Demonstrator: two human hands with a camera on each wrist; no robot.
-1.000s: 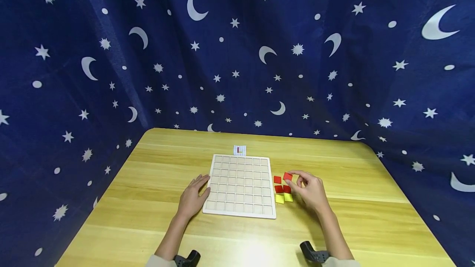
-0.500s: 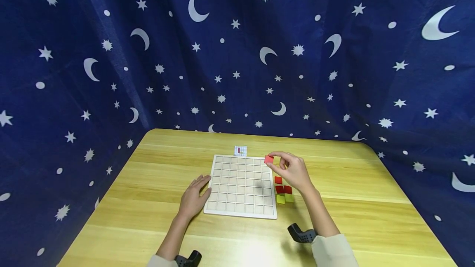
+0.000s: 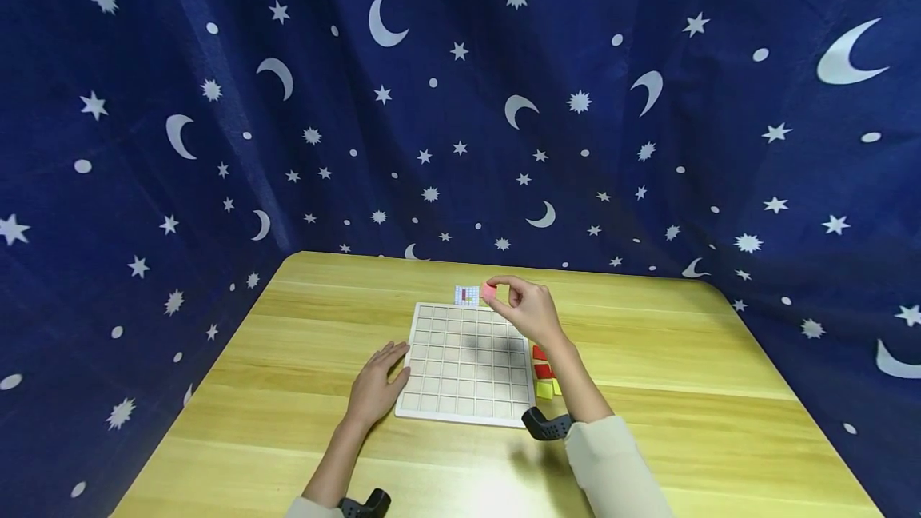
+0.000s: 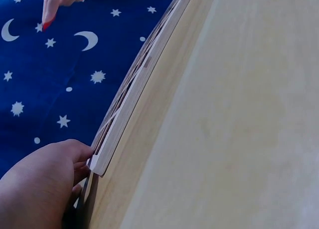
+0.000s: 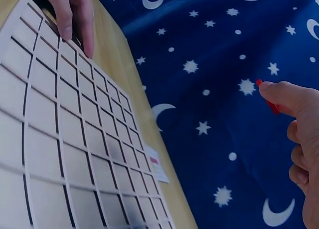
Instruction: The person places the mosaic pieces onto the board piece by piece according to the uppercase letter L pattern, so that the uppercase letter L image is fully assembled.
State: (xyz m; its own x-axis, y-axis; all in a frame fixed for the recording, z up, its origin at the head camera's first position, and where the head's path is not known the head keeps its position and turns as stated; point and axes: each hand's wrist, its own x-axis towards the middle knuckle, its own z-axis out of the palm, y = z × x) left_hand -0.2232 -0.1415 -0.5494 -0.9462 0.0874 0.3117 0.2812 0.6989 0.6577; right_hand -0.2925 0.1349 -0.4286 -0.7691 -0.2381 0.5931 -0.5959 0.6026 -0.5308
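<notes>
My right hand pinches a small red square tile between thumb and forefinger, raised over the far side of the white gridded board. In the right wrist view the tile shows edge-on, mostly covered by the thumb, with the other fingers curled under. My left hand lies flat on the table with its fingers extended, thumb and fingertips at the board's left edge. The left wrist view shows that thumb touching the board's rim. All the board's squares in sight are bare.
Several red tiles and yellow tiles lie right of the board, partly behind the right forearm. A small printed grid card lies beyond its far edge. A dark blue star-and-moon curtain hangs behind the wooden table.
My right hand has carried the red tile from the pile at the right, up and leftward over the board's far side, near the card. The left hand stays at the board's edge.
</notes>
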